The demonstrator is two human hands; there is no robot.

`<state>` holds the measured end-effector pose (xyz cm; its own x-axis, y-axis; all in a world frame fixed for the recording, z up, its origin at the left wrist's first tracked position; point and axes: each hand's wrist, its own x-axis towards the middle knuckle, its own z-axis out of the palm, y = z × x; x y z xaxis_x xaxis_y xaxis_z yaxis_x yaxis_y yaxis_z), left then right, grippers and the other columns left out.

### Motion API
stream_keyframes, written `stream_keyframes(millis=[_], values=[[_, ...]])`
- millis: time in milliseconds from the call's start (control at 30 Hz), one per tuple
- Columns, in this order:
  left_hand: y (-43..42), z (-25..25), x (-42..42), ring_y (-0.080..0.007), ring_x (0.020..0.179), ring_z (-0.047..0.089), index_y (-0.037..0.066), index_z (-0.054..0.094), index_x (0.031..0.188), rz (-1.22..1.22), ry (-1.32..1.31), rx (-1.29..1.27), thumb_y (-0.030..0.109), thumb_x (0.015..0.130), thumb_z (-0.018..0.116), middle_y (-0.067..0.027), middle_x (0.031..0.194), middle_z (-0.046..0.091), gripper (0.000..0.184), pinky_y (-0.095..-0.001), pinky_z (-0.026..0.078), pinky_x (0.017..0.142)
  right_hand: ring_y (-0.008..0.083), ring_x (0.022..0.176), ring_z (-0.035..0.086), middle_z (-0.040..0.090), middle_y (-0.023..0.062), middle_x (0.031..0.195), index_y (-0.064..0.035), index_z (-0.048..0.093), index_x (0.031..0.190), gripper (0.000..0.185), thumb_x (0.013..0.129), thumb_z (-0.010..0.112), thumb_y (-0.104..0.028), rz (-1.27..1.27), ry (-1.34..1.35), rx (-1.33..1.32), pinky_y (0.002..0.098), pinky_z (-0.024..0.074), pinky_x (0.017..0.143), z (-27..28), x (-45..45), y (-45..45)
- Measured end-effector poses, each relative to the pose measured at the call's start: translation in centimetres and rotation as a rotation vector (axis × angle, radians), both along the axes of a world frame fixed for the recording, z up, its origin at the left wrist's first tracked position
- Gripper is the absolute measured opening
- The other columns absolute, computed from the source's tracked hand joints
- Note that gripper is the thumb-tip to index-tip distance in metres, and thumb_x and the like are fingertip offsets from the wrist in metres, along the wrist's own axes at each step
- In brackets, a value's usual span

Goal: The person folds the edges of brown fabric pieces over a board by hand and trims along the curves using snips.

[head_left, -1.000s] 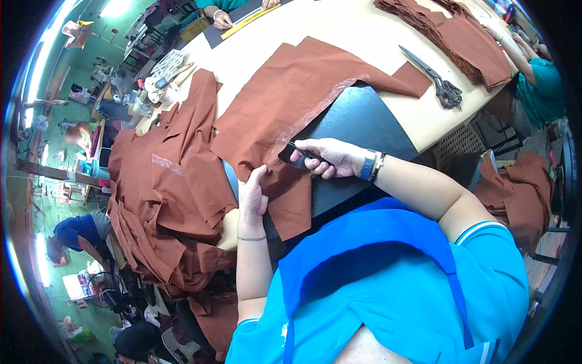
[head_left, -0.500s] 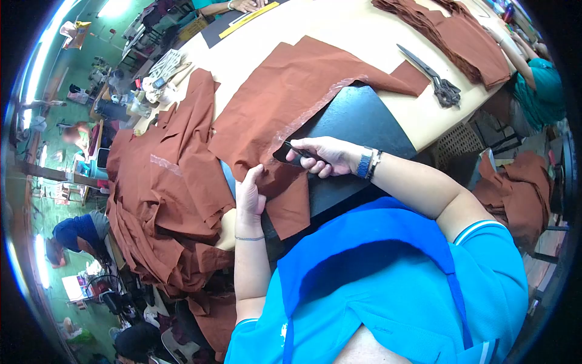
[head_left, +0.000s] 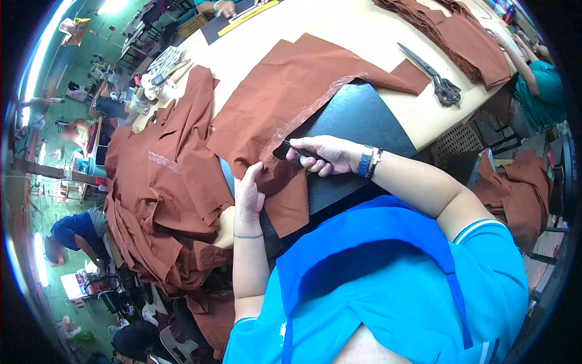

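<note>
Head view: your left hand (head_left: 248,193) pinches the brown cloth (head_left: 267,100), fingers closed; your right hand (head_left: 327,156), fingers curled shut, holds a dark tool (head_left: 311,155) by the cloth's white-marked edge.

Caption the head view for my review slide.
Left hand grips rust-brown fabric while right hand holds a dark tool near its edge.

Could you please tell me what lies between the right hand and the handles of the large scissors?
From the right hand, the black board, then bare pale tabletop, in the head view.
</note>
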<state>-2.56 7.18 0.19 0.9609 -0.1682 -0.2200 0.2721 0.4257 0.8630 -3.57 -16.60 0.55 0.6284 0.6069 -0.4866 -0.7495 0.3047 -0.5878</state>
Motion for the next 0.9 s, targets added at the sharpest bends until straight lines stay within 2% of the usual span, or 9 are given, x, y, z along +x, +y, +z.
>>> stream_keyframes(millis=[200, 400, 500, 600, 800, 900], values=[[0.5, -0.6, 0.3, -0.0227, 0.109, 0.063, 0.005, 0.051, 0.131, -0.041, 0.027, -0.026, -0.001, 0.087, 0.063, -0.0090, 0.122, 0.061, 0.046, -0.0368, 0.053, 0.093, 0.0003, 0.049, 0.030, 0.039, -0.0077, 0.066, -0.0105, 0.055, 0.109, 0.036, 0.103, 0.046, -0.045, -0.046, -0.066, -0.040, 0.0145, 0.0240, 0.038, -0.8, 0.0, 0.3], [0.4, -0.6, 0.2, -0.0232, 0.109, 0.063, 0.006, 0.051, 0.131, -0.015, 0.012, 0.015, -0.001, 0.087, 0.064, -0.0090, 0.123, 0.061, 0.047, -0.0370, 0.054, 0.093, 0.0005, 0.048, 0.030, 0.038, -0.0075, 0.065, -0.0111, 0.054, 0.105, 0.034, 0.104, 0.044, -0.044, -0.010, 0.010, -0.028, 0.0148, 0.0235, 0.038, -0.2, 0.2, 0.4], [0.2, -0.2, 0.0, -0.0233, 0.108, 0.063, 0.006, 0.051, 0.131, -0.018, 0.013, 0.019, -0.001, 0.087, 0.064, -0.0092, 0.123, 0.061, 0.047, -0.0368, 0.054, 0.092, 0.0006, 0.048, 0.030, 0.038, -0.0070, 0.064, -0.0109, 0.054, 0.106, 0.036, 0.104, 0.044, -0.045, -0.003, -0.074, -0.032, 0.0148, 0.0238, 0.038, -0.7, 0.5, 0.5], [-0.1, 0.3, -0.3, -0.0235, 0.108, 0.063, 0.006, 0.051, 0.131, -0.010, 0.023, -0.019, -0.001, 0.086, 0.064, -0.0093, 0.123, 0.061, 0.047, -0.0367, 0.054, 0.092, 0.0008, 0.048, 0.030, 0.039, -0.0070, 0.064, -0.0108, 0.054, 0.107, 0.036, 0.104, 0.045, -0.045, 0.004, -0.038, 0.018, 0.0149, 0.0240, 0.038, -1.1, 0.0, -0.1], [-0.1, -0.3, -0.3, -0.0247, 0.111, 0.062, 0.003, 0.049, 0.134, 0.007, -0.034, 0.058, -0.003, 0.087, 0.062, -0.0105, 0.125, 0.060, 0.050, -0.0376, 0.053, 0.094, 0.0006, 0.047, 0.029, 0.037, -0.0082, 0.063, -0.0118, 0.054, 0.104, 0.031, 0.104, 0.047, -0.042, 0.006, -0.068, -0.049, 0.0151, 0.0232, 0.038, 0.0, 0.3, 0.8], [1.4, -0.7, -1.6, -0.0233, 0.118, 0.057, 0.002, 0.044, 0.140, 0.002, 0.027, 0.210, -0.001, 0.086, 0.066, -0.0104, 0.131, 0.057, 0.058, -0.0360, 0.048, 0.100, 0.0016, 0.048, 0.027, 0.036, -0.0080, 0.062, -0.0110, 0.054, 0.103, 0.031, 0.104, 0.046, -0.041, 0.012, -0.111, -0.082, 0.0171, 0.0207, 0.039, 1.5, -1.3, -0.9]])
